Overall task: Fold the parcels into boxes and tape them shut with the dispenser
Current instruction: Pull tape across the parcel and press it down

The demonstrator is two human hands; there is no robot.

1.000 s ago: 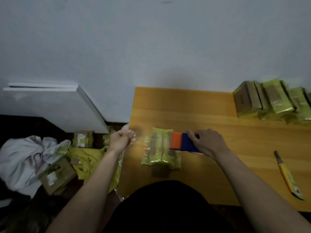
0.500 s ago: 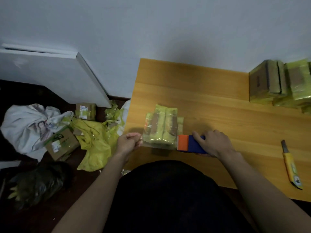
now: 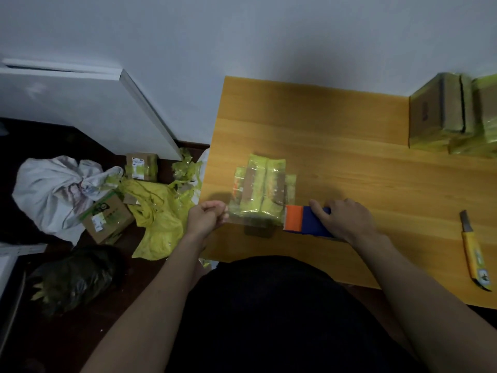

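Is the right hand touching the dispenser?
Touching. The head view shows the right hand lying on the blue body of the dispenser, fingers curled over its top beside the parcel.

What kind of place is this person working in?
Probably a home parcel-packing corner, not a warehouse: a small wooden table against a plain wall, taped boxes stacked at its far end, and labelled cardboard boxes among yellow plastic scraps on the floor.
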